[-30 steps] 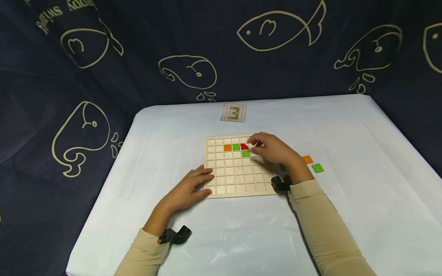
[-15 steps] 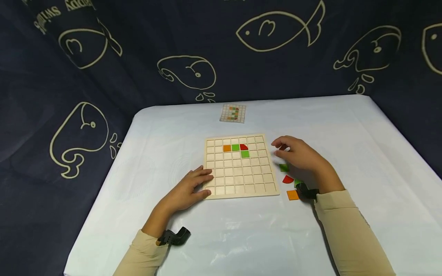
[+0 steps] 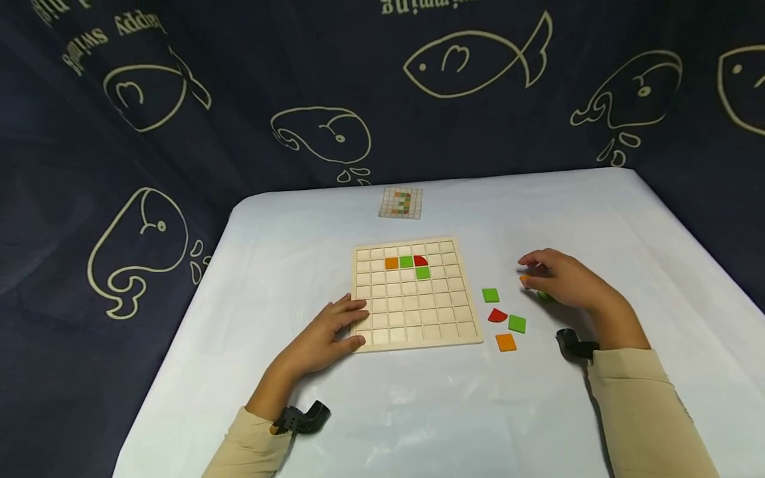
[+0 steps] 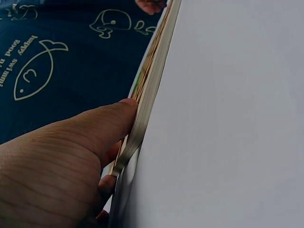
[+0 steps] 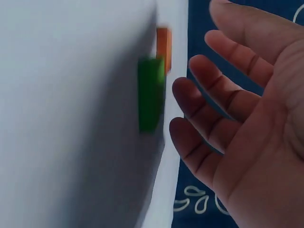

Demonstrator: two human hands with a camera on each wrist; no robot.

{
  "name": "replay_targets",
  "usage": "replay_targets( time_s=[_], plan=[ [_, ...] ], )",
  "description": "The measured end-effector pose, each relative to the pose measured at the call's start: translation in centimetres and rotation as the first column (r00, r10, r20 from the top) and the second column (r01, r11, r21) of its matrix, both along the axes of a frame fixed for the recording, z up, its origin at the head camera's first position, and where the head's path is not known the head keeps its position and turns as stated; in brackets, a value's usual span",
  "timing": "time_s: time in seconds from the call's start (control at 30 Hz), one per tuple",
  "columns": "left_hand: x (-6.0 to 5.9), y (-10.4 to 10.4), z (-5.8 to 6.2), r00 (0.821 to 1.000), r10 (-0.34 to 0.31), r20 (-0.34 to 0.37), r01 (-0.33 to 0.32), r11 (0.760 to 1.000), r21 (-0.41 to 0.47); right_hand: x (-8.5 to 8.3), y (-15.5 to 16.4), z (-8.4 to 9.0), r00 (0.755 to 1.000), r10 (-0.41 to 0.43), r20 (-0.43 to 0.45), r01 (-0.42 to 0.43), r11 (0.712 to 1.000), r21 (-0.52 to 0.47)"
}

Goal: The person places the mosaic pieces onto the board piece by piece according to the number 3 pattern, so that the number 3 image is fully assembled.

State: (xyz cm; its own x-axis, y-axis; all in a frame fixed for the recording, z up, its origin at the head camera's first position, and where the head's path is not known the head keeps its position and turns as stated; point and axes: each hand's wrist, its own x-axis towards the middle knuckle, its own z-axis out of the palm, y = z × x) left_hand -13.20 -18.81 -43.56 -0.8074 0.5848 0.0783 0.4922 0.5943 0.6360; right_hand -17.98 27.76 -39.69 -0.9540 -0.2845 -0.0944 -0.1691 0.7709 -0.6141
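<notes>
A wooden grid board (image 3: pixel 412 320) lies mid-table. Its upper rows hold an orange square tile (image 3: pixel 391 263), a green tile (image 3: pixel 406 262), a red quarter-circle tile (image 3: pixel 421 261) and, beneath the red one, another green tile (image 3: pixel 423 273). My left hand (image 3: pixel 325 336) rests on the board's left edge, fingers extended; the thumb lies at the rim in the left wrist view. Right of the board, my right hand (image 3: pixel 566 280) hovers with loosely bent fingers over a loose orange tile (image 5: pixel 164 50) and a green tile (image 5: pixel 151 95), both partly hidden in the head view. Nothing is between its fingers.
Between board and right hand lie a green tile (image 3: pixel 491 295), a red quarter-circle (image 3: pixel 497 316), a green square (image 3: pixel 517 324) and an orange square (image 3: pixel 505 342). A small pattern card (image 3: pixel 400 203) lies behind the board. Dark fish-printed cloth (image 3: pixel 239 79) hangs behind the white table.
My right hand has moved from over the board, off to the right, to the loose orange and green tiles. The left hand stays at the board's edge. The head view has tilted slightly.
</notes>
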Motion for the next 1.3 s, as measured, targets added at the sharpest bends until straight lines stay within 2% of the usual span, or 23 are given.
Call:
replay_targets(
  time_s=[0.37,1.1,1.3],
  plan=[
    [0.1,-0.1,0.1,1.0,0.001,-0.012,-0.001,1.0,0.003,-0.2,1.4,-1.4,0.996,-0.008,0.085,0.005,0.999,0.032],
    [-0.1,-0.1,-0.2,1.0,-0.005,-0.003,0.005,1.0,-0.01,-0.5,0.5,-2.0,0.999,-0.006,0.033,0.003,0.997,0.078],
    [-0.2,0.0,-0.2,1.0,-0.006,0.005,0.006,1.0,-0.007,-0.4,0.5,-2.0,0.999,-0.036,0.032,0.034,0.996,0.081]
  ],
)
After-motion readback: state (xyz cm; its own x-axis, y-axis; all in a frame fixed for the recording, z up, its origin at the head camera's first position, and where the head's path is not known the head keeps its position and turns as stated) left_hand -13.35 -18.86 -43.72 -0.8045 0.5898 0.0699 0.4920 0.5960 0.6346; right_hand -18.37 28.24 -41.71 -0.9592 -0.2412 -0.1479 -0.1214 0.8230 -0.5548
